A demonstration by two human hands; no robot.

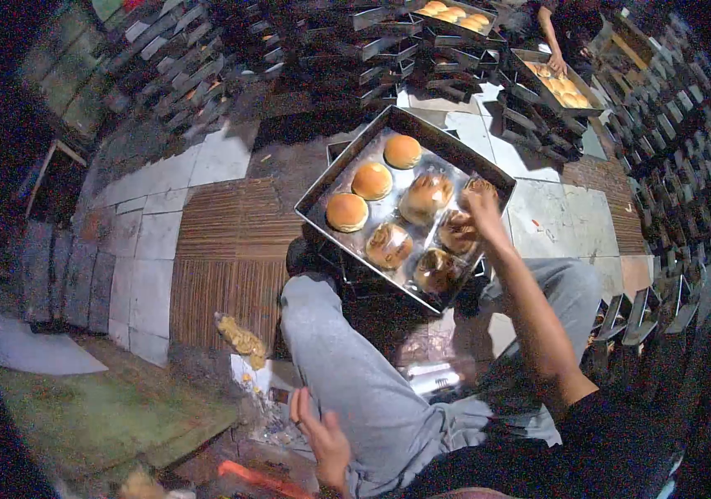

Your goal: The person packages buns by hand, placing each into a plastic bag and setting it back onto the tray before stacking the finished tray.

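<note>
A square metal tray (339, 169) stands tilted in view before my knees, holding several round buns. Three plain golden buns, one of them a bun (371, 180) in the middle of the row, lie along its left side. The others, such as the bun (389, 245) near the lower edge, look dark-topped and shiny, as if under clear film. My right hand (482, 212) reaches over the tray's right corner, its fingers curled down on a dark-topped bun; what they grip is blurred. Away from the tray, my left hand (320, 432) hangs beside my left thigh, fingers apart and holding nothing.
Stacked metal trays (667, 166) line the right and back. Another person's hand (557, 63) touches buns in a tray (597, 109) at the upper right. A further tray of buns (455, 17) sits at the top. A yellowish lump (241, 339) lies left of my knee, near a green surface (122, 416).
</note>
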